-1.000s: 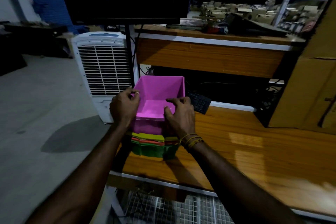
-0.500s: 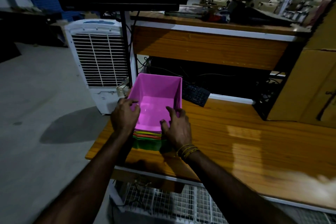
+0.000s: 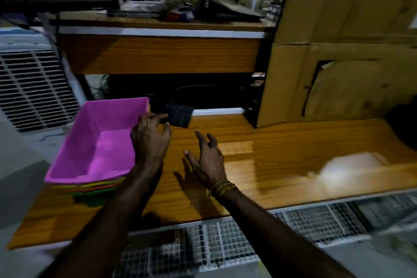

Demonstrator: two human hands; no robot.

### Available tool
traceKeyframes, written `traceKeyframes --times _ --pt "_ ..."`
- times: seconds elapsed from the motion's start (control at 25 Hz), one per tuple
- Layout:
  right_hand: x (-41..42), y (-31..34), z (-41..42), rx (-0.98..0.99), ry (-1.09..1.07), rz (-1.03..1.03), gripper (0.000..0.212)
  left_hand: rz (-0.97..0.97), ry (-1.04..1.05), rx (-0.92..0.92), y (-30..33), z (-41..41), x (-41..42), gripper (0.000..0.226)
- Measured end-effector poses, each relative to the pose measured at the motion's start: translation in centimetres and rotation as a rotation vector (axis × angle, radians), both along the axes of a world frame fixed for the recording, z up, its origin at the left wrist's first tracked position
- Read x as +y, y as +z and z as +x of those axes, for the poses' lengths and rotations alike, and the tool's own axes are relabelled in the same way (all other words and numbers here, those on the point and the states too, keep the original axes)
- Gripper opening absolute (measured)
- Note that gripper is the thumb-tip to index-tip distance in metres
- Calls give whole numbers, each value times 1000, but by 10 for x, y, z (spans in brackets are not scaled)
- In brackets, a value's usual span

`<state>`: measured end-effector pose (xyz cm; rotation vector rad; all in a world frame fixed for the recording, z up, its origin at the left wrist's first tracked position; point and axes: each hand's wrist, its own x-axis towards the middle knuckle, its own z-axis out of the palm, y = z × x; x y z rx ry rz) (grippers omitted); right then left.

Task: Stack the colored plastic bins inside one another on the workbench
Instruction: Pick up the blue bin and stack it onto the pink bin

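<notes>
A pink plastic bin (image 3: 99, 142) sits nested on top of a stack of bins (image 3: 90, 189) whose yellow, orange and green rims show beneath it, at the left end of the wooden workbench (image 3: 259, 165). My left hand (image 3: 150, 140) hovers just right of the pink bin's right wall, fingers spread, holding nothing. Further right, my right hand (image 3: 206, 160) is above the bare benchtop with its fingers apart and empty. A thread band circles that wrist.
A black keypad (image 3: 178, 115) lies behind my left hand at the bench's back edge. Large cardboard boxes (image 3: 338, 63) stand at the back right. A white air cooler (image 3: 29, 88) is on the floor to the left. A wire mesh shelf (image 3: 225, 241) runs below the bench.
Both hands have let go of the pink bin and moved right, off the stack. The bin now rests fully seated in the stack. The view has swung to the right.
</notes>
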<state>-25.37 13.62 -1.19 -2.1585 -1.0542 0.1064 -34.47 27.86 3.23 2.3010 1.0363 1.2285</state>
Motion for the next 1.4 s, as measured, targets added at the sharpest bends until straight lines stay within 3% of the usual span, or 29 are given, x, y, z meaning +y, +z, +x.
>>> traceKeyframes --times 0.12,0.36,0.8,1.4 --pt "-66 -1 56 8 -169 28 66 -34 -177 1 -10 75 -61 29" --pt "-216 -12 170 65 -481 42 68 -99 -427 171 -50 214 -210 34" --pt "-467 -34 328 82 -810 42 68 -198 -736 334 -70 399 -434 38" --pt "-567 -16 498 -34 -1026 -3 66 -159 -957 351 -63 596 -553 47"
